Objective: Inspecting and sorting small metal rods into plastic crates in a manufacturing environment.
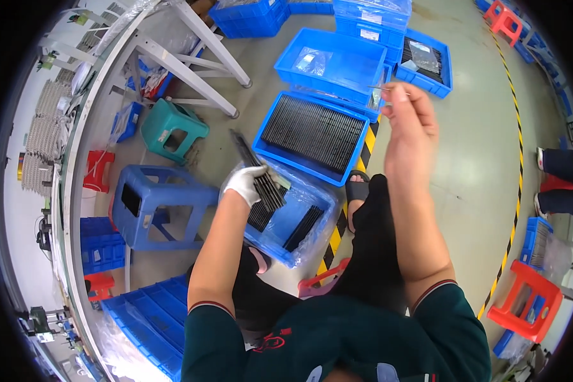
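Note:
My left hand (244, 184), in a white glove, is closed round a bundle of long, thin black strips (270, 193). It hangs over a plastic-lined blue crate (291, 223) that has more black strips (303, 227) in it. Raised at the right, my bare right hand (409, 118) pinches a thin, slender thing (378, 87) between thumb and fingers; its kind is too small to make out. Between and beyond the hands, a second blue crate (259, 139) is filled with tight rows of black strips (313, 132).
Ahead stand an open blue crate (337, 81) with a plastic bag and another blue crate (447, 63) of black parts. A blue stool (153, 198), a green stool (162, 127) and a white-legged bench (194, 79) are at the left. Far right are a red stool (522, 299) and another person's legs (559, 184).

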